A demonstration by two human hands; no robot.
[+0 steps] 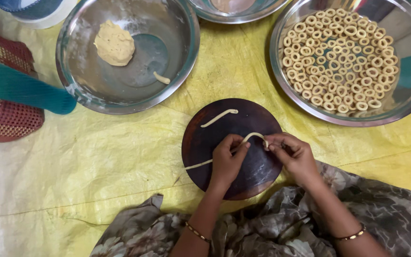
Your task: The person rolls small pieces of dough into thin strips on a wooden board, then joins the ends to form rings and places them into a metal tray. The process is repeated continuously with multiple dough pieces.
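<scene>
The thin dough rope (243, 143) lies on the round dark board (258, 173); the left hand (227, 162) and the right hand (293, 154) both pinch it near its curved end. It looks soft, light and easy to tear, so gentle fingertip holds close together seem best.

Steel bowl (72, 71) with dough lump (114, 44), yellow sheet (96, 157), perhaps a woven mat (1, 119).

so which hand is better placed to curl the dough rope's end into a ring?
Right, probably. The right hand has its fingers pinching the raised end of the dough rope; the left hand sits further along it on the round board.
</scene>
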